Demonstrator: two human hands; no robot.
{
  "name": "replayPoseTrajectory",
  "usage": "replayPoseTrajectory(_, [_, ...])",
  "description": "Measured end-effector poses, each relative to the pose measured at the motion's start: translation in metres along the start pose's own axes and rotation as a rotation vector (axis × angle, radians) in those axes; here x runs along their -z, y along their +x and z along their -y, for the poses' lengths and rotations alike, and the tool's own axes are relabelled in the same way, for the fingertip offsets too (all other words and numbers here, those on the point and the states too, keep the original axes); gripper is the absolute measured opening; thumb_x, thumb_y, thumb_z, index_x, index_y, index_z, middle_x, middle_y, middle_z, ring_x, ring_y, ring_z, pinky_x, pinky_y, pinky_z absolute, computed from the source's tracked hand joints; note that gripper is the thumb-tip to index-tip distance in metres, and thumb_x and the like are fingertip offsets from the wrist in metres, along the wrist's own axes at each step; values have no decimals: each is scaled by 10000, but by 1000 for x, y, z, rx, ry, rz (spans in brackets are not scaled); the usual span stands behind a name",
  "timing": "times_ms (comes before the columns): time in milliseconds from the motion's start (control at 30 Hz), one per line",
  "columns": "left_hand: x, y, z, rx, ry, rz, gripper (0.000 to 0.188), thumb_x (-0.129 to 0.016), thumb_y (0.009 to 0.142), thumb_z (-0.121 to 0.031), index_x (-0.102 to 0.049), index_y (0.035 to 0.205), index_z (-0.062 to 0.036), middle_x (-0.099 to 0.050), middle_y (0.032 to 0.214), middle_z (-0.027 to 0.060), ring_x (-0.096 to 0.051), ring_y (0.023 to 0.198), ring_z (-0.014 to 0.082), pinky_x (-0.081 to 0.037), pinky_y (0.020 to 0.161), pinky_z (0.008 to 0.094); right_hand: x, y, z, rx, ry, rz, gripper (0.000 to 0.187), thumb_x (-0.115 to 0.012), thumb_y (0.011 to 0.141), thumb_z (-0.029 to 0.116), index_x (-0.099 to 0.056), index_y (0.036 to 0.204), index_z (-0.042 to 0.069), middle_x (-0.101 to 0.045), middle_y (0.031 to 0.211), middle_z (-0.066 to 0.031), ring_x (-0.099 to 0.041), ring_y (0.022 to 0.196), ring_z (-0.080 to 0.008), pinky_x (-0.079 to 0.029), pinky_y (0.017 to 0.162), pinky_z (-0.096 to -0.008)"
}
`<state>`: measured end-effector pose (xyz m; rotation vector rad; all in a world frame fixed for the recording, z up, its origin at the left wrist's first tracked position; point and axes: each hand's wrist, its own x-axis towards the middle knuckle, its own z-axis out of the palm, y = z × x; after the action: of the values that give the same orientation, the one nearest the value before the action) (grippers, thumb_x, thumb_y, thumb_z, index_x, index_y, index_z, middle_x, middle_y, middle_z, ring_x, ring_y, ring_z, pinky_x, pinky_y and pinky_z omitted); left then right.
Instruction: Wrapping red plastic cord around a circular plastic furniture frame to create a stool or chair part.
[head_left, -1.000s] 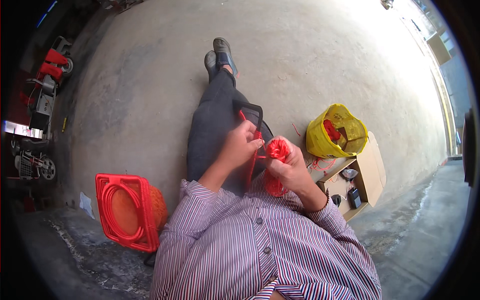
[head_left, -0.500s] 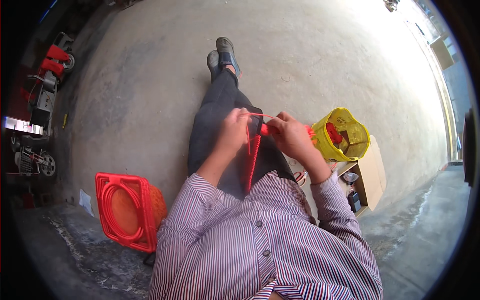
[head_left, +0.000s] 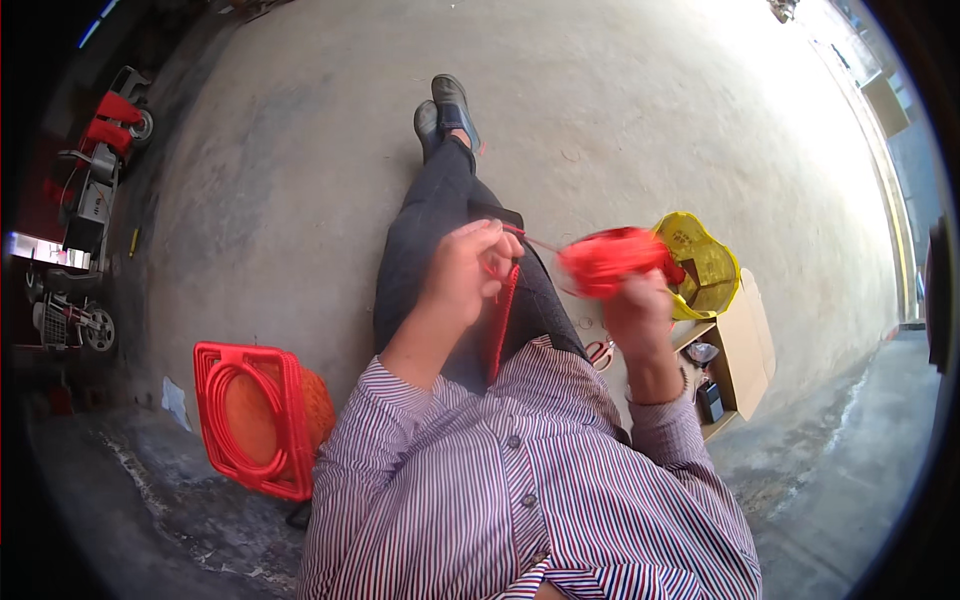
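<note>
Above my lap, my left hand [head_left: 468, 262] is closed on the top end of a strip wrapped in red cord [head_left: 501, 330]. This strip runs down toward my waist, and a black corner [head_left: 496, 213] shows just beyond the fingers. Off to the right, my right hand [head_left: 645, 308] grips a bundle of red cord [head_left: 610, 262], both smeared by motion. A thin strand stretches between the bundle and my left hand. How the fingers sit under the bundle is hidden.
A yellow bucket [head_left: 728, 262] with red material inside stands behind the bundle. Near it are a cardboard box [head_left: 752, 350] and scissors [head_left: 600, 354]. At left, a red cord-wound frame [head_left: 295, 425] leans by an orange stool-like form [head_left: 316, 408]. Scooters [head_left: 95, 200] stand at far left.
My right hand has moved away from my left, to the right and slightly down, swinging the red cord bundle up into view. My left hand stays near the strip's top end.
</note>
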<state>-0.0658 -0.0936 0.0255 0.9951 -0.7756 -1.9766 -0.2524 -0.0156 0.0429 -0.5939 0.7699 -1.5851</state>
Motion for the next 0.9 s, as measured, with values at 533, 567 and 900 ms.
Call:
replayPoseTrajectory(533, [12,9,33,193,319,-50,231,-632,821,-146,-535,979,-9,-634,821,149,-622,662,203,-437,488,240,143,-78,-13,-373,-572,-164,350,-541,928,223,-559,1204,7,-646,936,-15,-553,722,-72,-431,607,-221])
replayPoseTrajectory(567, [13,1,38,-309,713,-132,249,-652,805,-141,-548,975,8,-625,888,163,-617,760,241,-470,605,290,130,-69,-11,-412,-492,-61,335,-534,927,203,-565,1199,11,-639,910,-1,-524,684,-61,-407,583,-219])
replayPoseTrajectory(900, [-14,-50,30,-112,-6,355,338,-566,879,8,-498,1209,-12,-587,1135,98,-585,1047,161,-450,967,309,33,-8,-25,-721,-552,613,179,-626,922,232,-569,1020,93,-580,833,58,-490,630,-25,-382,530,-196])
